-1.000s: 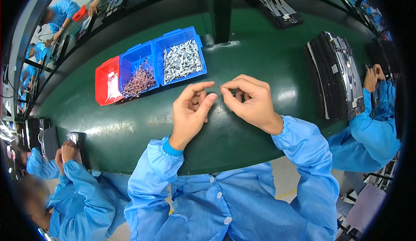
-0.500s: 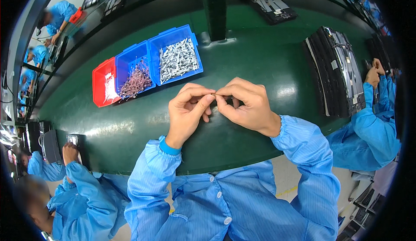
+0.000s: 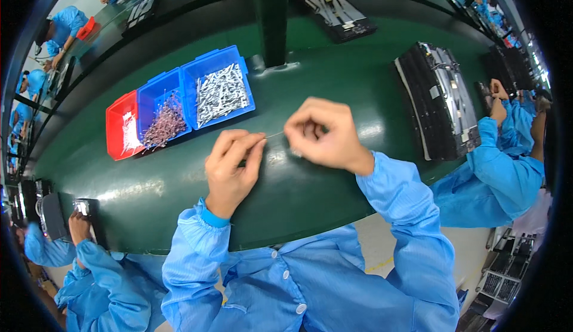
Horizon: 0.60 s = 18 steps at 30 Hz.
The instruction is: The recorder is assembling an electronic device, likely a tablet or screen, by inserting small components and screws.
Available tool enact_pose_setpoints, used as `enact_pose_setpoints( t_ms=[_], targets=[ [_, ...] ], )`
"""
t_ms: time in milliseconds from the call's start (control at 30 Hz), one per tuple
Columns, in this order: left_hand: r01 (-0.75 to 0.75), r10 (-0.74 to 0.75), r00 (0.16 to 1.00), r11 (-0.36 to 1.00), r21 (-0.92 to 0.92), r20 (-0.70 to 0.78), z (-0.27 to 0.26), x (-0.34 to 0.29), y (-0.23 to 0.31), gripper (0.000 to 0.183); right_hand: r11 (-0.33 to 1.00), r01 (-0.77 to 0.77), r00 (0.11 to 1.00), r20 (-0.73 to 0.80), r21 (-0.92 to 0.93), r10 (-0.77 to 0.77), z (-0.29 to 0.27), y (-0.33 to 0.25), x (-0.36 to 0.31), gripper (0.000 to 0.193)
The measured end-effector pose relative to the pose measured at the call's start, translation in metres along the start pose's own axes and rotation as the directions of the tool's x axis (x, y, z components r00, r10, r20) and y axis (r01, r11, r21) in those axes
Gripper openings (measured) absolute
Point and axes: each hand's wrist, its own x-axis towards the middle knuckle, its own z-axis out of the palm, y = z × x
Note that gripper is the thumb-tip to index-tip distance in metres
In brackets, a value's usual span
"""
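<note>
Red bin (image 3: 114,131), middle blue bin (image 3: 159,81) and right blue bin (image 3: 210,58) set in row beyond left hand (image 3: 228,168), filled with white pieces (image 3: 130,132), reddish leads (image 3: 165,123), grey-white pieces (image 3: 221,94). Dark post (image 3: 270,24) fixed to surface (image 3: 179,188) nearby. Black panel stack (image 3: 439,102) placed at right. Thin wire (image 3: 274,134) held straight, pinched by left hand and by blurred right hand (image 3: 335,138). Surface green, glossy, flanked by blue-coated co-workers (image 3: 480,186); pale floor (image 3: 377,242) seen below.
</note>
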Motion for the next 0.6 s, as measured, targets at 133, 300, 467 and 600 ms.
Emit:
enact_pose_setpoints(
  t_ms=[133,300,467,600],
  targets=[
    [0.404,-0.413,0.908,0.812,-0.422,0.073,0.006,0.003,-0.001,0.008,0.849,-0.433,0.752,-0.397,0.305,0.526,-0.048,0.072,0.039,0.040],
    [0.540,-0.521,0.833,0.692,-0.479,0.185,0.015,0.000,-0.011,0.012,0.663,-0.344,0.664,-0.327,0.665,0.672,-0.094,0.123,0.077,0.038],
    [0.556,-0.534,0.823,0.689,-0.466,0.192,0.018,-0.003,-0.010,0.012,0.523,-0.181,0.563,-0.348,0.833,0.749,-0.093,0.138,0.115,0.039],
    [0.533,-0.499,0.842,0.715,-0.453,0.203,0.019,-0.002,-0.008,0.012,0.357,-0.137,0.469,-0.256,0.924,0.845,-0.082,0.160,0.138,0.027]
  ],
)
